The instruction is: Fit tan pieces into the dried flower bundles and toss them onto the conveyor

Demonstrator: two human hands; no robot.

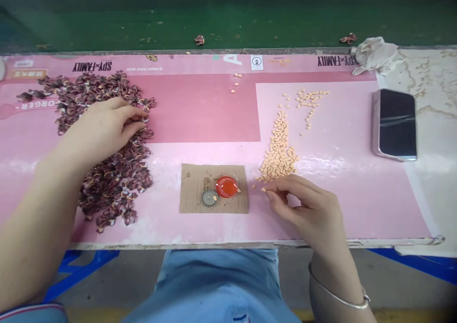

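My left hand (pixel 103 125) rests on a big heap of small dark red pieces (pixel 107 170) at the left of the pink mat (pixel 200 108). Its fingers are curled and pinch one piece at the heap's right edge. My right hand (pixel 307 208) lies near the front edge, fingers bent, its fingertips pinching at a small peach-coloured pellet at the foot of a long pile of peach pellets (pixel 280 146). Between the hands lies a brown cardboard square (pixel 193 189) with a red cap (pixel 226 186) and a metal bottle cap (pixel 210 197) on it.
A phone (pixel 394 123) lies face up at the right. A crumpled cloth (pixel 374 54) sits at the back right. A few loose pellets (pixel 235 82) lie at the back centre. Behind the table runs a green surface (pixel 228 23). Blue stool legs (pixel 82 266) show below.
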